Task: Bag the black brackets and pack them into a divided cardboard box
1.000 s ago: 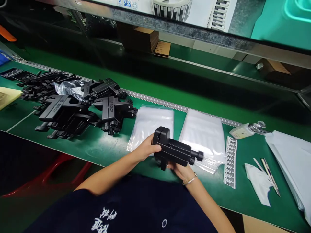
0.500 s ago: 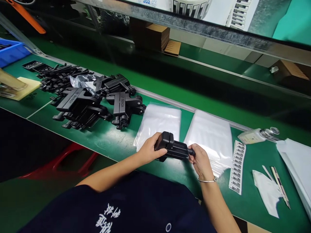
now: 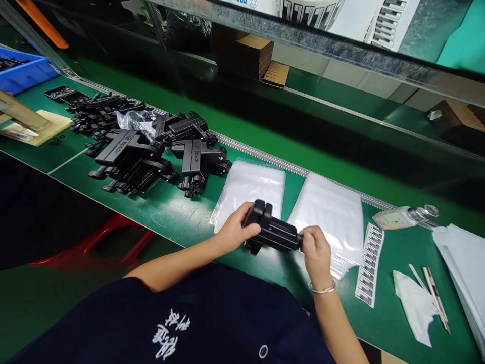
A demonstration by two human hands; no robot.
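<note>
A black clamp mount (image 3: 280,233) is held above the near part of the bench, between my two hands. My left hand (image 3: 235,230) is wrapped round its thick jaw end, thumb on top. At the other end my right hand (image 3: 316,248) grips the knob, which the fingers mostly cover. Just behind the mount lie two stacks of clear plastic bags, the left stack (image 3: 253,184) and the right stack (image 3: 329,217). More black clamp mounts (image 3: 131,159) lie piled to the left, some marked BOSCH.
Right of the bags are a label strip (image 3: 369,265), a clear bottle (image 3: 399,217), torn white paper (image 3: 415,306), a pen-like tool (image 3: 435,296) and white sheets (image 3: 462,268). A blue bin (image 3: 26,73) stands far left. A metal shelf edge (image 3: 303,38) crosses above the bench.
My right hand has turned at the knob, its fingers now curled over it with the back of the hand higher. My left hand keeps its hold. The view has shifted slightly.
</note>
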